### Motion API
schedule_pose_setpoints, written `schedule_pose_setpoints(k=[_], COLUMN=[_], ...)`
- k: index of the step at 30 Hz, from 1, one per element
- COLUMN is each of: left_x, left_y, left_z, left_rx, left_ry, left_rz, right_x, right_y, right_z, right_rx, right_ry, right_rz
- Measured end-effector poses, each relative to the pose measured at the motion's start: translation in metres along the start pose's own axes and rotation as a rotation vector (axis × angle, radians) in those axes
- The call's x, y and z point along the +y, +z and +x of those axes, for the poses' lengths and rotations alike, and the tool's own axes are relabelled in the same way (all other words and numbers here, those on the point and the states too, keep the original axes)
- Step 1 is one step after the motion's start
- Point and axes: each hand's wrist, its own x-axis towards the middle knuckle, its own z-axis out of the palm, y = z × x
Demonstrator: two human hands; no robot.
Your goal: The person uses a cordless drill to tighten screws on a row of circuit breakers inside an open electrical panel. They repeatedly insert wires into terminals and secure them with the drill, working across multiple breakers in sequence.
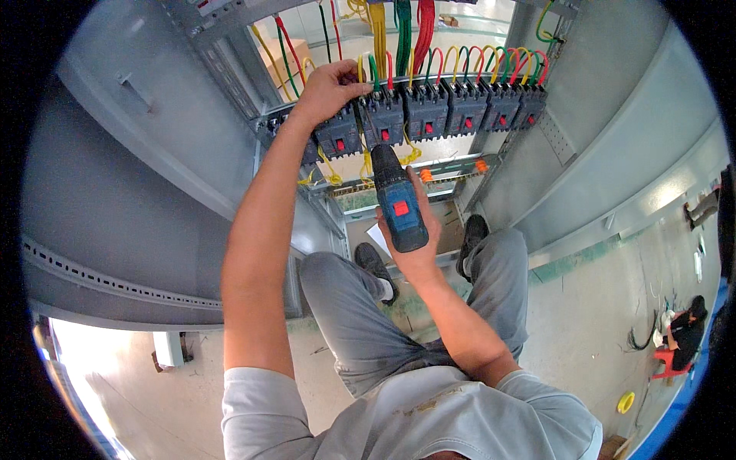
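the right hand grips a blue-black drill, pointing toward eleven o'clock. near twelve, the left hand curls its fingers at black breakers; i cannot tell what they pinch.

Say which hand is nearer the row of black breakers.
Left. The left hand is right at the row of black breakers, along its upper edge; the right hand is below it, gripping a drill pointed up toward the row.
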Motion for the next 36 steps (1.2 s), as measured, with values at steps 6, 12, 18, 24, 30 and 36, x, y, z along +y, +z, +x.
schedule_pose_setpoints(k=[6,12,18,24,30,36], left_x=[0.008,-0.008,-0.005,0.012,-0.008,0.001], left_y=[0.003,0.004,0.002,0.003,0.002,0.000], left_z=[-0.003,-0.001,0.002,-0.004,-0.001,-0.002], left_rx=[0.025,0.035,0.025,0.020,0.009,-0.004], left_ry=[0.039,0.066,0.013,0.036,0.020,-0.018], left_rz=[-0.007,-0.051,-0.086,-0.054,-0.071,-0.100], right_x=[0.002,0.002,0.007,0.009,-0.001,-0.009], right_y=[0.001,0.008,0.007,0.013,0.012,0.015], right_z=[0.000,-0.007,0.002,0.005,0.005,0.005], right_rx=[0.074,0.054,0.033,0.074,0.055,0.089], right_ry=[-0.085,0.001,0.012,-0.012,0.054,0.060], right_rz=[-0.039,0.030,0.034,0.038,0.077,0.131])
